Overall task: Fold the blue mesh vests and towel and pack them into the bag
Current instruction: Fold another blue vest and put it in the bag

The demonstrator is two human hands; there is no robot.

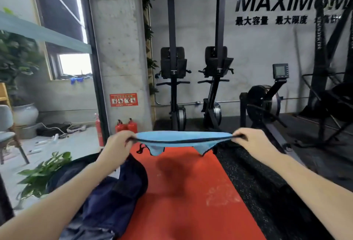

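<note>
Red mat (191, 192), both hands stretching blue vest (183, 137) taut

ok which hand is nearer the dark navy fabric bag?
Left. The left hand hovers just above the dark navy fabric bag; the right hand is across the red floor mat.
</note>
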